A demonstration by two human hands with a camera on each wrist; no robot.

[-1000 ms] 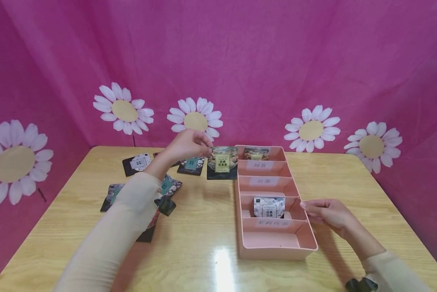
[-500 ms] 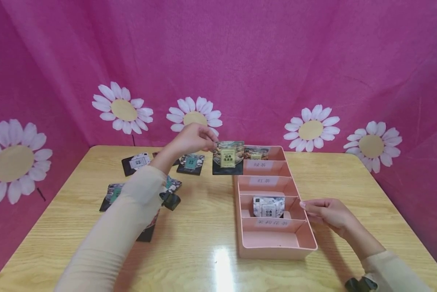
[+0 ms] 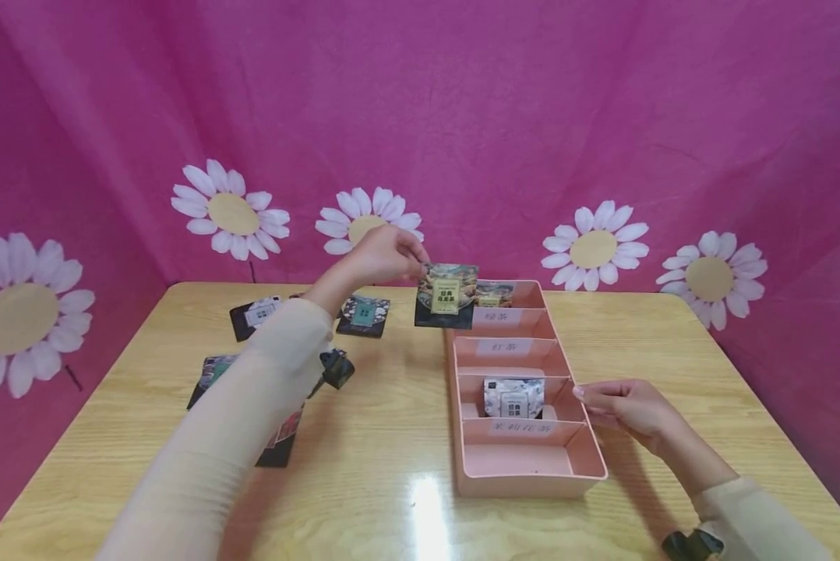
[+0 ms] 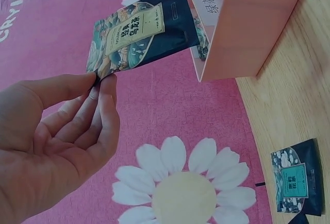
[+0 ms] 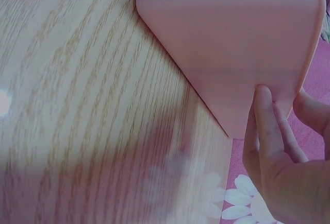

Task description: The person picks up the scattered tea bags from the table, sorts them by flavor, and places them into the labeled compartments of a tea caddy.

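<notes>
My left hand (image 3: pixel 390 255) pinches an oolong tea sachet (image 3: pixel 445 298) by its upper corner. The sachet, dark at the bottom with a yellow label, hangs upright above the far left edge of a pink divided box (image 3: pixel 525 487). In the left wrist view, thumb and fingertips meet on the sachet's corner. A similar yellow-labelled sachet (image 3: pixel 493 298) stands in the rear compartment, partly hidden. Farther forward, a white tea sachet (image 3: pixel 513 399) sits in another compartment. At the box's right side, my right hand (image 3: pixel 633 409) holds the wall, thumb at the rim and fingers against the outside (image 5: pixel 263 110).
Several more sachets lie on the left of the wooden table (image 3: pixel 385 436): a white-labelled one (image 3: pixel 259 312), a teal-labelled one (image 3: pixel 364 314), another (image 3: pixel 213 370) and a reddish one (image 3: pixel 283 436), some partly behind the left forearm. A pink flowered curtain (image 3: pixel 462 140) encloses the table.
My left hand has carried the oolong tea sachet right and upward, from beside the box to over its far left edge. My right hand stays at the box wall.
</notes>
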